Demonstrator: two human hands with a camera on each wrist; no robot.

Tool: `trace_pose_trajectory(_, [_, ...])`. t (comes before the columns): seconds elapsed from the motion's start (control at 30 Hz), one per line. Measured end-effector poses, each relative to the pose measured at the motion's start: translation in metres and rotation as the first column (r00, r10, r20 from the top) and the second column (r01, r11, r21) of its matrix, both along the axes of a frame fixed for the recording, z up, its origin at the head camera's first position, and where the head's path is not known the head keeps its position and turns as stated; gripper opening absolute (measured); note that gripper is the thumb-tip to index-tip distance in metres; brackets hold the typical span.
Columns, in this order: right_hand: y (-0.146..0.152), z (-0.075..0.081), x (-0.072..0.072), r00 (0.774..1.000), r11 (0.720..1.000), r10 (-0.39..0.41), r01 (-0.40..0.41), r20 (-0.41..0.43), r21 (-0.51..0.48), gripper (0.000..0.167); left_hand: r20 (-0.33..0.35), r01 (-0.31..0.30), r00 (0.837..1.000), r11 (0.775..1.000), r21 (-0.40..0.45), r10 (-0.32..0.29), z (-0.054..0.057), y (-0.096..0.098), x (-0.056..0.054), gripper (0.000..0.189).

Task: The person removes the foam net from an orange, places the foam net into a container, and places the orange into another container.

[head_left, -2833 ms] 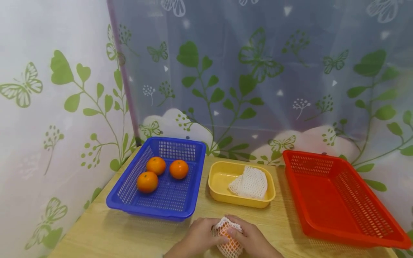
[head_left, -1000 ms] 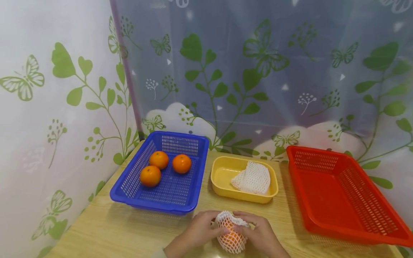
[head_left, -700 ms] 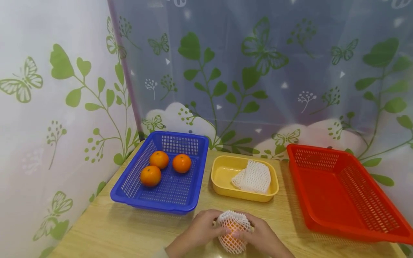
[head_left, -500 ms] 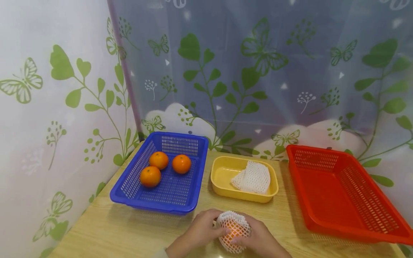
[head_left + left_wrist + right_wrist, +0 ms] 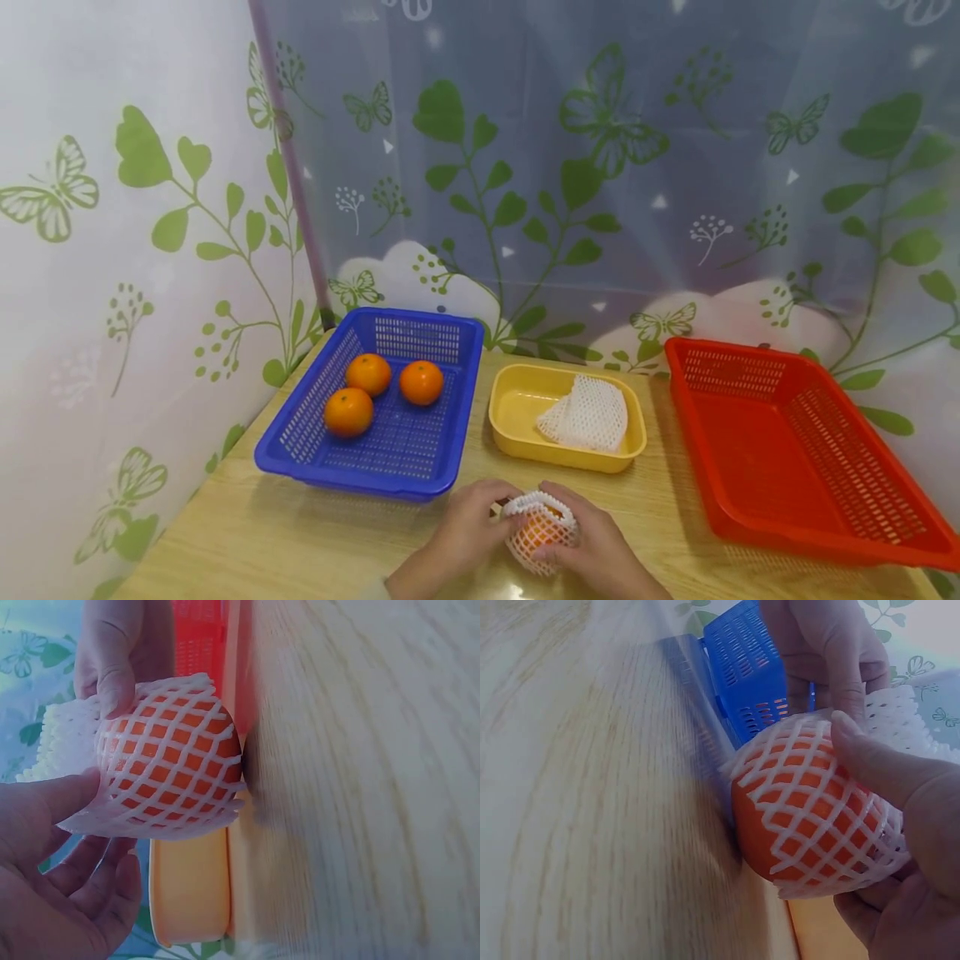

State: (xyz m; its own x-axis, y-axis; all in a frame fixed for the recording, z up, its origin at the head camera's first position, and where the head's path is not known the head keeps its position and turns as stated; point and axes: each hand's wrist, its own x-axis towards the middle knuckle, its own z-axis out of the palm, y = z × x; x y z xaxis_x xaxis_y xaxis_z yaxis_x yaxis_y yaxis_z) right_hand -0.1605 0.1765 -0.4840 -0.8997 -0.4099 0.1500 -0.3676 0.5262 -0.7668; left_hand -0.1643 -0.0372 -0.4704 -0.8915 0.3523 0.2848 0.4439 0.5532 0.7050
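Note:
An orange [image 5: 542, 533] sits inside a white foam net sleeve [image 5: 169, 761] at the table's near edge, between both hands. My left hand [image 5: 471, 527] pinches the net's upper left side, its thumb in front and fingers behind. My right hand [image 5: 596, 540] grips the netted orange from the right, with the thumb pressing on the mesh [image 5: 817, 802]. In the wrist views the orange's bottom end shows bare beyond the net, close to the tabletop; whether it touches, I cannot tell. The net's upper part bunches past the orange's other end.
A blue basket [image 5: 352, 482] with three oranges [image 5: 348, 412] stands at the left. Behind the hands is a yellow tray [image 5: 517, 412] holding more white foam netting [image 5: 592, 414]. A red basket [image 5: 780, 450] stands at the right on the wooden table [image 5: 300, 542]. Patterned curtains hang behind.
The netted orange has shifted slightly between the fingers. The net's top rim now gapes, showing orange inside. The right thumb and fingers have changed position on the net. Baskets and tray stay put.

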Motion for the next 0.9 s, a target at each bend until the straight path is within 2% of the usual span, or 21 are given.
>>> trace_pose_trajectory(0.17, [-0.0022, 0.0013, 0.0014, 1.000, 1.000, -0.020, 0.020, -0.018, -0.006, 0.074, -0.033, -0.007, 0.999, 1.000, 0.009, 0.007, 0.0018, 0.0005, -0.0011, 0.014])
trace_pose_trajectory(0.27, [-0.0022, 0.0017, 0.0025, 1.000, 0.999, -0.020, 0.021, 0.006, -0.027, 0.070, -0.009, -0.002, 1.000, 1.000, 0.022, 0.002, 0.0029, 0.0003, -0.0004, 0.014])
trace_pose_trajectory(0.37, [-0.0019, 0.0015, 0.0031, 1.000, 0.999, -0.011, 0.012, 0.028, -0.053, 0.067, 0.031, -0.013, 0.999, 0.999, 0.029, 0.012, 0.0027, -0.0001, 0.0010, 0.022])
trace_pose_trajectory(0.47, [-0.0011, 0.0009, 0.0030, 1.000, 0.998, 0.006, -0.006, 0.001, -0.055, 0.065, 0.058, -0.024, 0.998, 0.999, 0.023, 0.023, 0.0018, -0.0003, 0.0018, 0.034])
trace_pose_trajectory(0.63, [0.0000, -0.0010, 0.0024, 0.999, 0.997, 0.020, -0.023, -0.042, -0.068, 0.060, 0.056, -0.007, 0.998, 1.000, -0.005, 0.007, -0.0002, -0.0012, 0.0012, 0.045])
trace_pose_trajectory(0.9, [-0.0016, -0.0021, 0.0017, 0.995, 0.986, -0.098, 0.097, 0.005, -0.137, 0.044, 0.061, 0.062, 0.996, 0.997, -0.035, -0.060, 0.0004, -0.0032, 0.0026, 0.047])
